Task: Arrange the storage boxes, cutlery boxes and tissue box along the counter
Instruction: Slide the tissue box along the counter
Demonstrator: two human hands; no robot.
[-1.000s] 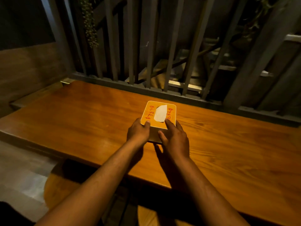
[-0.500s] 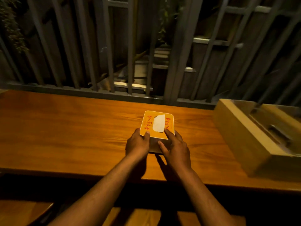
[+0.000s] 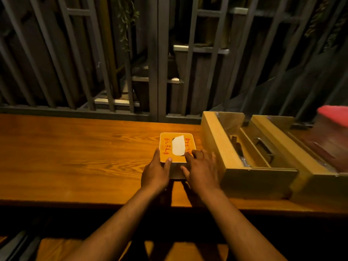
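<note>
Tissue box: one square box with an orange top printed in red characters (image 3: pixel 177 147), a white tissue (image 3: pixel 178 147) poking from its middle slot; it sits on the desk, near the back half, just left of the wooden boxes.
Left hand: the left hand (image 3: pixel 155 175) rests at the box's near-left corner, fingers (image 3: pixel 167 163) loosely together, thumb along the left edge and a fingertip on the orange top.
Right hand: the right hand (image 3: pixel 202 171) covers the near-right corner, its fingers (image 3: pixel 189 156) slightly spread, fingertips on the top and thumb down the front face.
Grip: both hands clasp the box from the near side; whether it is lifted off the desk or resting on it cannot be told.
Desk: one long varnished orange-brown wooden desk (image 3: pixel 75 157) running left to right before a dark slatted railing (image 3: pixel 154 63).
Cutlery boxes: two pale wooden open-topped boxes, the nearer (image 3: pixel 246 157) just beside the right hand, the second (image 3: pixel 301 162) touching it on the right; dark utensils lie inside, too dim to count.
Red object: one blurred red-topped item (image 3: pixel 334 114) at the far right edge.
</note>
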